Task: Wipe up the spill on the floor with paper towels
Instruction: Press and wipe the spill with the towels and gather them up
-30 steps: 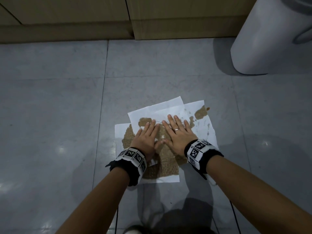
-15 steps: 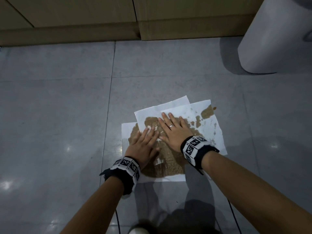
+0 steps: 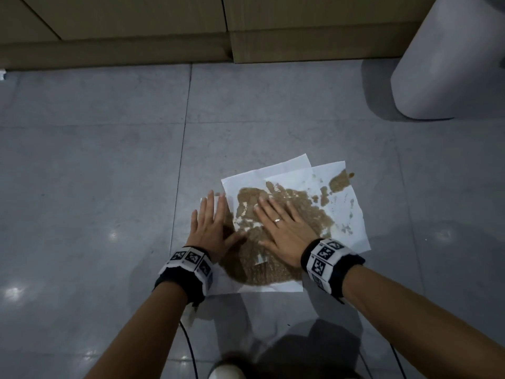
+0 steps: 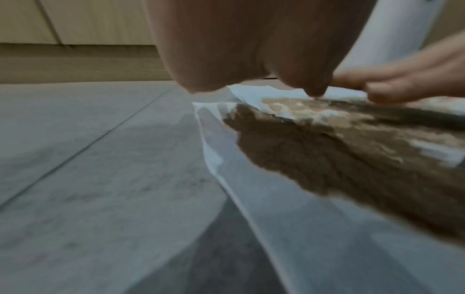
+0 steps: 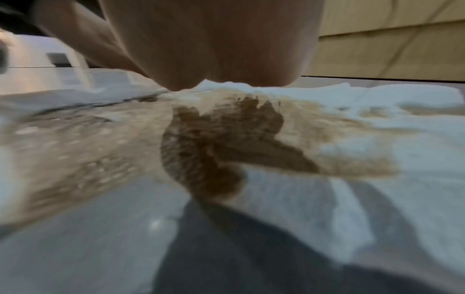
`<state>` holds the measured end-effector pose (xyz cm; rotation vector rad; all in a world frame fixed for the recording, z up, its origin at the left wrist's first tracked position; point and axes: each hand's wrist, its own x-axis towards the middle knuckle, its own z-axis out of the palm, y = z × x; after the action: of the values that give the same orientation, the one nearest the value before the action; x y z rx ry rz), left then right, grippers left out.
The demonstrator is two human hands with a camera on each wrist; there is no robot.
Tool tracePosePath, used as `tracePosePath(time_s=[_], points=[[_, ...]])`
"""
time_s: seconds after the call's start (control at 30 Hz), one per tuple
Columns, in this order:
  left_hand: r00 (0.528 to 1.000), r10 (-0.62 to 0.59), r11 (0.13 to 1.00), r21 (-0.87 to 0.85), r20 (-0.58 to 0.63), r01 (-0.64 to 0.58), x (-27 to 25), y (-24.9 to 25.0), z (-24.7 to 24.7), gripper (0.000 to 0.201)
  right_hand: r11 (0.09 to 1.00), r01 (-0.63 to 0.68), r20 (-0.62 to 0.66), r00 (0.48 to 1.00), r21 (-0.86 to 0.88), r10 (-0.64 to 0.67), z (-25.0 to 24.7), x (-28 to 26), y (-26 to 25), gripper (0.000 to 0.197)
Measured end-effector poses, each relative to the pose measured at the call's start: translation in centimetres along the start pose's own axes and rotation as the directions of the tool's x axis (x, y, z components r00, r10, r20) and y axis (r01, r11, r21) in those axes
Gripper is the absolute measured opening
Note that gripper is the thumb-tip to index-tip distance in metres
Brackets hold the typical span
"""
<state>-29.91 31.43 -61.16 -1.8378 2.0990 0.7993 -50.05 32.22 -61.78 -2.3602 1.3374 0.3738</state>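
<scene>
Several white paper towels (image 3: pixel 347 214) lie overlapped on the grey tile floor (image 3: pixel 95 187), soaked through with a wide brown stain (image 3: pixel 306 212). My left hand (image 3: pixel 210 225) lies flat with straight fingers on the towels' left edge, partly over bare tile. My right hand (image 3: pixel 284 228), a ring on one finger, presses flat on the stained middle. In the left wrist view the towel (image 4: pixel 297 228) runs under my palm with the brown patch (image 4: pixel 339 155) to its right. The right wrist view shows the wet brown patch (image 5: pixel 221 143) just under my palm.
Wooden cabinet fronts (image 3: pixel 164 28) and their kickboard run along the far edge of the floor. A large white rounded bin (image 3: pixel 448 58) stands at the back right. A dark cable (image 3: pixel 191 351) trails on the floor by my left forearm.
My left hand has slid left to the towels' edge, apart from the right hand. The right hand stays flat on the middle, and more of the brown stain shows between the hands.
</scene>
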Motion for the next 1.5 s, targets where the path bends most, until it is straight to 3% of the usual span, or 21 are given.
tracePosePath(time_s=[0.07,0.13,0.3,0.43,0.57,0.77,1.0,1.1,1.23,1.33,1.4,1.5], points=[[0.998,0.029,0.999,0.013,0.062,-0.03,-1.0,-0.6,0.5,0.122,0.997,0.069,-0.006,0.998,-0.027,-0.069,0.7,-0.1,-0.9,0.069],[0.992,0.041,0.999,0.024,0.117,-0.044,-2.1,-1.2,1.0,0.127,0.992,0.114,-0.005,0.993,-0.055,-0.114,1.2,0.2,-1.4,0.073],[0.984,-0.089,0.995,-0.033,0.155,0.096,-4.8,-2.3,1.2,0.136,0.99,0.129,0.008,0.992,-0.055,-0.128,2.8,0.4,-1.4,0.078],[0.969,-0.133,0.985,-0.077,0.208,0.151,-6.3,-3.8,2.2,0.142,0.994,0.111,0.093,0.99,-0.025,-0.108,1.7,0.4,-1.6,0.081],[0.958,-0.116,0.987,-0.079,0.263,0.141,-7.0,-3.9,2.5,0.14,0.998,0.055,-0.064,0.996,-0.022,-0.057,2.0,-0.8,-1.9,0.076],[0.95,-0.13,0.988,-0.037,0.283,0.147,-6.8,-3.9,3.0,0.136,0.999,0.027,-0.088,0.996,0.031,-0.025,5.2,-2.3,-3.4,0.075],[0.938,-0.166,0.983,-0.017,0.305,0.18,-6.7,-3.8,2.6,0.134,1.0,-0.014,-0.09,0.996,0.002,0.014,4.9,-2.5,-3.4,0.076],[0.938,-0.166,0.984,-0.009,0.304,0.178,-6.7,-3.9,2.7,0.138,0.998,0.046,-0.099,0.994,-0.032,-0.049,4.6,-3.3,-3.8,0.075],[0.948,-0.186,0.981,-0.007,0.259,0.195,-6.7,-3.8,3.0,0.137,0.984,0.165,0.027,0.986,-0.062,-0.164,6.1,-4.5,-4.9,0.071],[0.943,-0.196,0.979,-0.006,0.267,0.205,-6.6,-3.8,3.0,0.137,0.988,0.151,0.106,0.983,-0.037,-0.147,6.3,-4.7,-5.0,0.072],[0.94,-0.201,0.977,-0.01,0.275,0.212,-6.7,-3.7,2.9,0.135,0.991,0.129,0.08,0.989,-0.028,-0.126,5.7,-4.8,-5.1,0.07],[0.946,-0.199,0.976,-0.036,0.257,0.215,-6.7,-3.9,3.0,0.132,0.994,-0.107,-0.061,0.992,0.014,0.108,4.6,-4.6,-4.3,0.073]])
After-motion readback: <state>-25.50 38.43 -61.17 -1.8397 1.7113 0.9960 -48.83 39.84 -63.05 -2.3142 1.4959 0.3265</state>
